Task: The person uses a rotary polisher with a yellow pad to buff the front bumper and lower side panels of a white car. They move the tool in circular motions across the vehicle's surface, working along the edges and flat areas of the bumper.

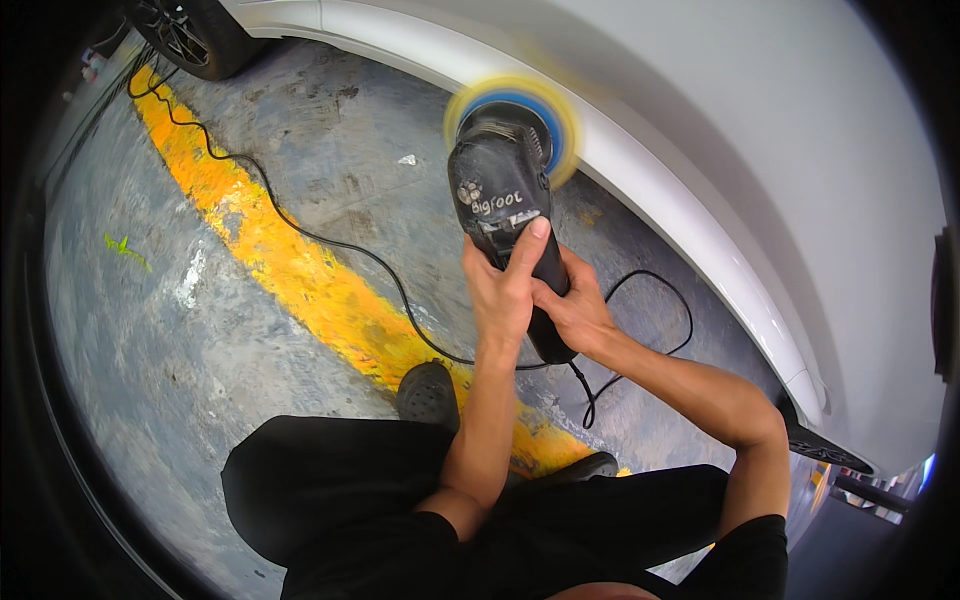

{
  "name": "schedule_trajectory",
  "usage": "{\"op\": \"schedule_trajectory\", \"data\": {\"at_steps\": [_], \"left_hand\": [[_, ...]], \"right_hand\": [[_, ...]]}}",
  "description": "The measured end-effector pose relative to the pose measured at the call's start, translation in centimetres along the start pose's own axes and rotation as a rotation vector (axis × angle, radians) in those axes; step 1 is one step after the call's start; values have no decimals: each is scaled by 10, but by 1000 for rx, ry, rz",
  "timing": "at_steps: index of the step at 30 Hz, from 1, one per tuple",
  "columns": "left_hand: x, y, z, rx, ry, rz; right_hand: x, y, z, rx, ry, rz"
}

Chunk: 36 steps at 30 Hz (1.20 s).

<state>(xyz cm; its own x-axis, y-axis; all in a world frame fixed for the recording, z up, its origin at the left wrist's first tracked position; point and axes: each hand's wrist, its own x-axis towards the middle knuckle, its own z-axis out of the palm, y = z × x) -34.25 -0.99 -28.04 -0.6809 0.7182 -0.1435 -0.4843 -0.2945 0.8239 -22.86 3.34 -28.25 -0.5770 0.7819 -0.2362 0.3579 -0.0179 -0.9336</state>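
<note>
Both my hands grip a black corded car polisher [497,178]. My left hand [503,285] wraps its body from the left, the thumb lying along the top by the switch area. Further back, my right hand [580,305] closes round the handle. At the polisher's front, a yellow foam pad [568,150] on a blue backing plate is blurred at its rim, as if spinning. The pad meets the lower side of a white car [720,260], at the sill. A black cord [385,268] leaves the handle's rear end.
The cord loops near the handle, then runs across the grey floor [230,330] and a worn yellow stripe [290,260] toward a car wheel [190,38] at the far left. My dark shoe [428,392] rests by the stripe. A green scrap [125,248] lies at the left.
</note>
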Motion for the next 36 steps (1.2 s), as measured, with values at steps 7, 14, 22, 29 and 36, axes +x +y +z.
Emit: {"op": "schedule_trajectory", "data": {"at_steps": [7,14,22,29,36], "left_hand": [[52,16,-34,-34,-20,-5],[102,40,-63,-117,47,36],[175,65,-96,-180,50,78],[177,63,-90,-276,39,96],[89,16,-54,-213,53,3]], "right_hand": [[45,-28,37,-68,9,-27],[93,-63,77,-201,-45,36],[150,-107,116,-343,-46,20],[149,-117,107,-388,-43,14],[75,-75,50,-349,-42,93]]}}
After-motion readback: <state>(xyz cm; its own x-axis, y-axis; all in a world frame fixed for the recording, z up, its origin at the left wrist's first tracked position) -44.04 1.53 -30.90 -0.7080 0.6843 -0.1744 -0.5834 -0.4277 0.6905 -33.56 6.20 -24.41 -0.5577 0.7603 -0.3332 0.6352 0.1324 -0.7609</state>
